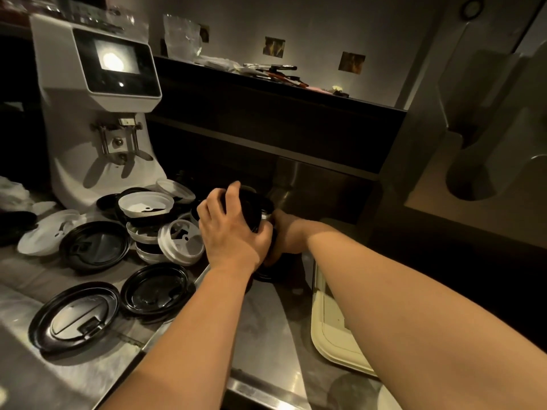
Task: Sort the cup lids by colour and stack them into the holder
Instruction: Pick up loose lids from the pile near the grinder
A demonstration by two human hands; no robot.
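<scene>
The left hand [233,232] curls its grip over the top of a dark stack [257,207], standing at the middle of the table [266,315]. It cannot be told whether this is black lids alone or the holder with lids in it. The right hand [285,235] sits against the far side of the stack. Its fingers are hidden, so the state of that grip cannot be told.

Progress: early to middle, as a judgement. Black lids [94,247] lie loose on the left of the table, mixed with white lids [145,204] in a heap in front of the coffee grinder [97,113]. No white stack is visible. A cream tray [331,329] lies near the right forearm.
</scene>
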